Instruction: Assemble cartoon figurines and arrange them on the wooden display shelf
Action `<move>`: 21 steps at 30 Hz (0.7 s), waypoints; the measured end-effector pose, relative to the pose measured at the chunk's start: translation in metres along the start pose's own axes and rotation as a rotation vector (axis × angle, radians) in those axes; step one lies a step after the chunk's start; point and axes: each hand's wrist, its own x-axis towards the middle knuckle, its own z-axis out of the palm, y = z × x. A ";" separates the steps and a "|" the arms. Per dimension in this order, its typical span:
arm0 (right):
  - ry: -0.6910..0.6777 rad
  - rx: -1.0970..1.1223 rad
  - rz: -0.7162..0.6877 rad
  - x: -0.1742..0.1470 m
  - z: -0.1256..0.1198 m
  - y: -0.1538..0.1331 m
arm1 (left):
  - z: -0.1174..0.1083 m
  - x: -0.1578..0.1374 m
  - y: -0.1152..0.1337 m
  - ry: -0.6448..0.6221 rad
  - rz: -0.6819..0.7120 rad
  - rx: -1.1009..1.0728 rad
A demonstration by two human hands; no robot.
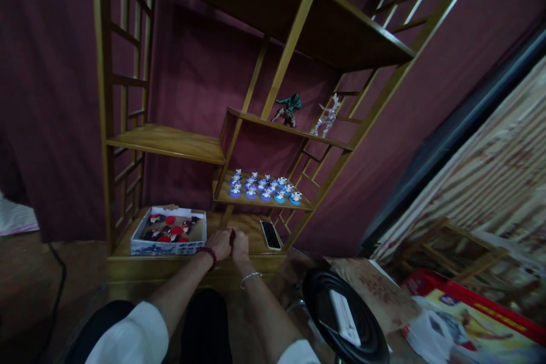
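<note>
My left hand (220, 244), with a dark red bead bracelet at the wrist, is closed just above the bottom shelf. Against it my right hand (240, 246), wearing a silver bracelet, is closed too. A small dark red thing (232, 237) shows between the two hands; its kind is hidden by the fingers. Left of them stands an open white and blue box (167, 248) holding several small red and black figurines (176, 231). To the right lies a phone (270, 235) with a dark screen. Several purple and blue figurines (265, 191) stand in rows on the small shelf above.
The wooden display rack (177, 144) has posts and lattice sides around the hands. A green figure (291, 108) and a clear deer figurine (326, 118) stand higher up. At the lower right are a black round stool (371, 330) bearing a white object, a plastic bag (429, 327) and a red box (490, 313).
</note>
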 end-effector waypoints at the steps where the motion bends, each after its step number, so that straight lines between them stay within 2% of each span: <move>1: -0.013 0.022 0.033 0.000 0.005 -0.002 | 0.000 -0.001 -0.005 -0.006 -0.017 -0.003; 4: -0.043 0.080 0.105 0.000 0.022 -0.005 | 0.000 -0.005 -0.021 -0.011 -0.058 -0.016; 12: -0.137 0.013 0.061 0.000 0.063 -0.005 | -0.001 -0.015 -0.056 -0.047 -0.146 -0.009; 21: -0.159 -0.043 0.084 -0.004 0.084 -0.002 | 0.010 -0.021 -0.076 -0.061 -0.152 -0.001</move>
